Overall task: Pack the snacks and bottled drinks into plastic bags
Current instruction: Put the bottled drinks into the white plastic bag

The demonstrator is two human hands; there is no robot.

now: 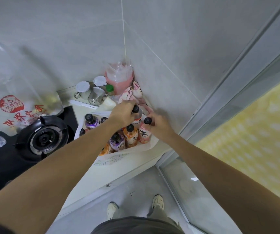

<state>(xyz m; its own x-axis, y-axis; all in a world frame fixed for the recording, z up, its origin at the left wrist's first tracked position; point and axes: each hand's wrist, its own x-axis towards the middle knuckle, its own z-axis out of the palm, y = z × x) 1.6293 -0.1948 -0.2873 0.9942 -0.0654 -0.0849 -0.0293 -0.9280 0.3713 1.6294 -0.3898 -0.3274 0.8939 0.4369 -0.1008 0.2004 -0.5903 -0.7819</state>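
My left hand [124, 114] has its grip closed round the black-capped neck of a white-labelled bottle [136, 115]. My right hand [157, 124] grips the neck of a pink-labelled bottle [143, 132], fingers curled below its black cap. Both bottles stand upright among the cluster of bottled drinks [119, 137] inside the open white plastic bag [146, 146], which sits on the pale bench [119, 168]. The held bottles are at the far side of that bag, toward the wall corner. Orange-labelled and purple-labelled bottles stand nearer me in the same bag. Left of the bag is the black gas burner [43, 137]. Beyond the burner hangs a clear bag with red print [17, 114]. Behind the white bag stand lidded glass jars [88, 90] and a pink container [119, 78].
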